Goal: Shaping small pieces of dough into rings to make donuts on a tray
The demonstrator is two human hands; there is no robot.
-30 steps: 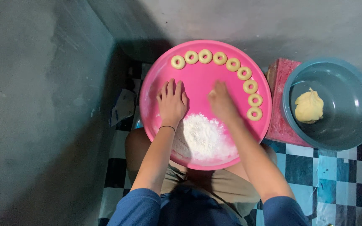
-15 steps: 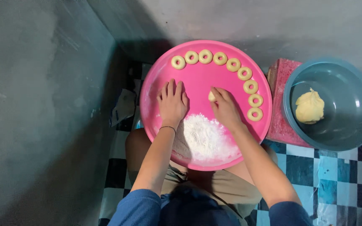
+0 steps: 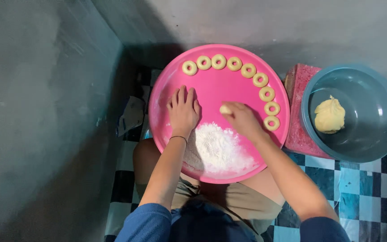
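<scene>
Pinching dough ball (image 3: 225,109), right hand (image 3: 242,118) mid-tray (image 3: 229,92)

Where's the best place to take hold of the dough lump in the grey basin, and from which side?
Come straight down from above and pinch the dough lump across its broad middle. The grey basin has high walls all round, so only the open top is free, and the lump sits alone near the basin's centre.
</scene>
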